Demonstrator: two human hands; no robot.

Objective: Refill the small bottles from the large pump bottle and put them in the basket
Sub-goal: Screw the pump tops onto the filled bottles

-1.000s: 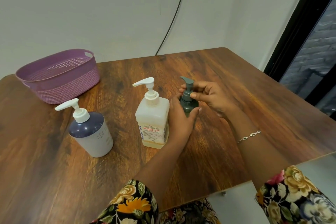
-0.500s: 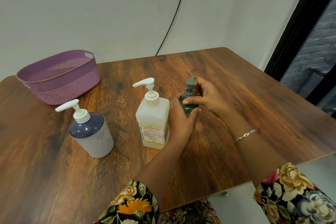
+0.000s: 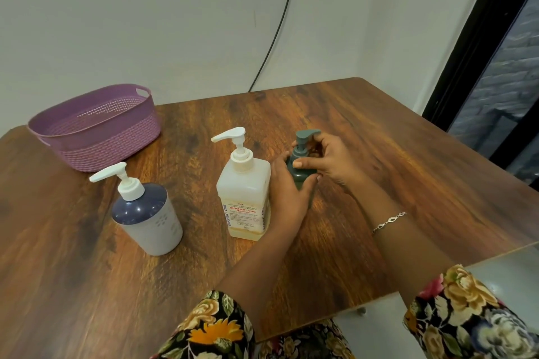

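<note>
A small dark green pump bottle (image 3: 300,173) stands on the wooden table (image 3: 408,172). My left hand (image 3: 287,192) wraps its body from the left. My right hand (image 3: 332,160) grips its green pump collar, with the spout pointing right over my fingers. Just left of my hands stands the large translucent pump bottle (image 3: 243,198) with a white pump and a printed label. Further left is a white and navy pump bottle (image 3: 148,218). A purple basket (image 3: 113,137), with nothing in it, sits at the far left.
The table's right edge and near right corner run close to my right forearm. A black cable hangs down the white wall behind the table. A dark window frame stands at the far right.
The green pump head has turned: its spout pointed left a second ago and now points right. My right hand shifted its grip around the collar. My left hand stayed on the bottle.
</note>
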